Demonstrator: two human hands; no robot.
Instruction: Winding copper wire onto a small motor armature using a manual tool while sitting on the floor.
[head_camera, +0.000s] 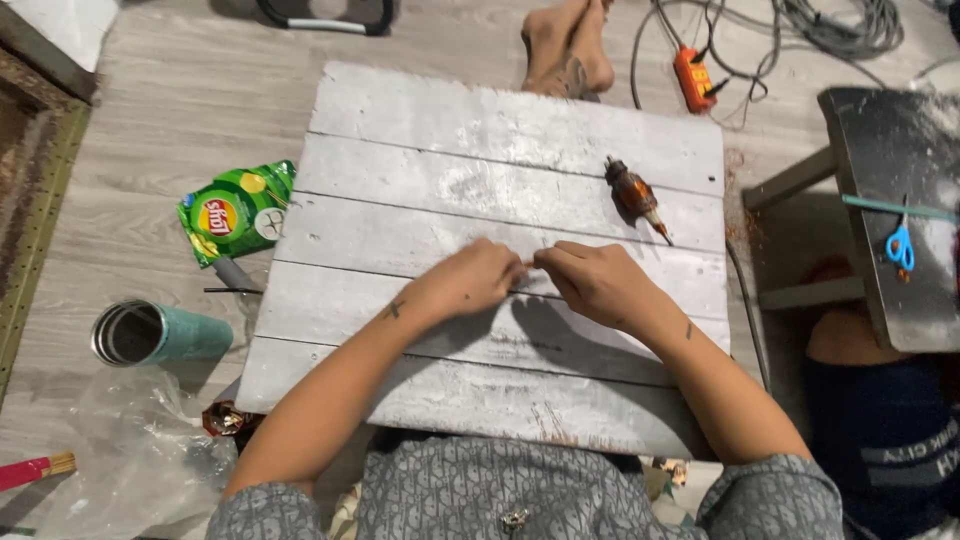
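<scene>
A crumpled green snack bag (236, 211) with a red-and-yellow round label lies on the floor (150, 130), touching the table's (500, 130) left edge.

whatever the left hand (470, 280) and right hand (590, 280) pinch too small to tell, scissors (900, 245) partly cut off

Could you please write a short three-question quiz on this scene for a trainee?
1. True or false: the left hand and right hand meet over the board.
2. What lies on the board beyond the right hand: A) scissors, B) a motor rotor, C) a cup?
3. Which side of the board is the green snack bag on?

Key: 1 true; 2 B; 3 the person's left, on the floor.
</scene>
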